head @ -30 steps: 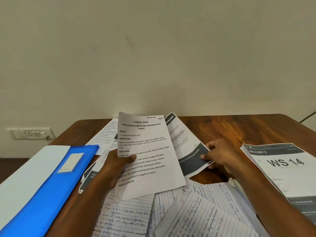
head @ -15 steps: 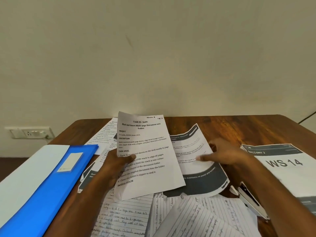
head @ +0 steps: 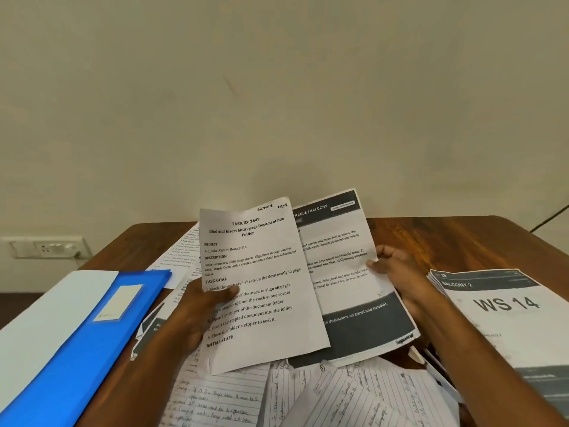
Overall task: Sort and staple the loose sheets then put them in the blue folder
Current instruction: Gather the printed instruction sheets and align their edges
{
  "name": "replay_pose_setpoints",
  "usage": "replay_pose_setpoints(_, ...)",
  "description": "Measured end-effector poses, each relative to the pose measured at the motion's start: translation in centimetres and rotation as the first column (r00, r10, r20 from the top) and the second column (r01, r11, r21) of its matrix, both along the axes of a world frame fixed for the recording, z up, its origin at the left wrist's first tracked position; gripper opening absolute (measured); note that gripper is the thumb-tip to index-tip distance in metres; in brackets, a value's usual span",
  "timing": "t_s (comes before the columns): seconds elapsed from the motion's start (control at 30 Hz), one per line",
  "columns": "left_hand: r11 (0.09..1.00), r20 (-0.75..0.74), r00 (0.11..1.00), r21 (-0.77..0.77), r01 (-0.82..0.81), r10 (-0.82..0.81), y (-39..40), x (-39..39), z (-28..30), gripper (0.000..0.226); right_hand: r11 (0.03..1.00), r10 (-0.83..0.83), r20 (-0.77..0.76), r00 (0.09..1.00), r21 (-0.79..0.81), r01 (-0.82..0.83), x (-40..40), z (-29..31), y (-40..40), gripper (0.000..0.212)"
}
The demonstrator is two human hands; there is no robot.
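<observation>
The left hand (head: 200, 306) grips a printed task sheet (head: 255, 282) by its left edge, thumb across the front at about the middle of the page, holding it upright and tilted slightly clockwise above the wooden table (head: 446, 238). At 3 o'clock from it, the right hand (head: 397, 272) pinches the right edge of a balcony sheet (head: 348, 272) with dark bands at top and bottom; this sheet sits just behind the task sheet, its left part hidden by it. The blue folder (head: 77, 349) lies flat at 9 o'clock from the left hand, a pale label on its cover and a white sheet (head: 46, 309) along its left side. At 3 o'clock from the right hand rests a stack topped by a page reading WS 14 (head: 505, 309). Handwritten lined sheets (head: 308, 396) lie scattered at 6 o'clock, beneath both forearms, and more printed pages (head: 181, 251) spread out at 10 o'clock behind the task sheet. A wall socket (head: 46, 248) is on the wall at far left.
</observation>
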State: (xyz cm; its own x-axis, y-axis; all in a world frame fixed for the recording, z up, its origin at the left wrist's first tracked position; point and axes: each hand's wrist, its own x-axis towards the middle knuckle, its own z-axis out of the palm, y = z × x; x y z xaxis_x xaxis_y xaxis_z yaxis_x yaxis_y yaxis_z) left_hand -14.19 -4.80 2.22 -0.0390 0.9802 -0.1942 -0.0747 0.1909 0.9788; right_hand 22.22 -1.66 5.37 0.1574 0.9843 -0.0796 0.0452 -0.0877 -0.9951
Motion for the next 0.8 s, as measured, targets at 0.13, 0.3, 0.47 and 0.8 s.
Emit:
replay_pose_setpoints(0.13, 1.000, 0.034, 0.999, 0.010, 0.013, -0.013, 0.0, -0.1, 0.0, 0.044, 1.000, 0.012, -0.054, 0.998, -0.004, -0.012, 0.0, -0.2, 0.0, 0.020)
replay_pose_setpoints(0.3, 1.000, 0.057, 0.998, 0.012, 0.026, -0.027, 0.1, -0.2, -0.2, 0.047, 1.000, 0.006, -0.055, 0.998, -0.014, -0.006, 0.1, 0.1, 0.0, 0.018)
replay_pose_setpoints(0.47, 0.999, 0.063, 0.997, 0.013, 0.042, -0.043, 0.1, -0.2, -0.2, 0.048, 0.999, -0.011, -0.062, 0.998, -0.035, 0.009, 0.2, 0.2, -0.1, 0.017)
replay_pose_setpoints(0.8, 1.000, 0.102, 0.995, 0.005, -0.011, 0.010, 0.2, -0.6, -0.1, 0.050, 0.984, -0.173, 0.466, 0.868, 0.043, 0.173, 0.6, 0.7, -0.7, 0.022)
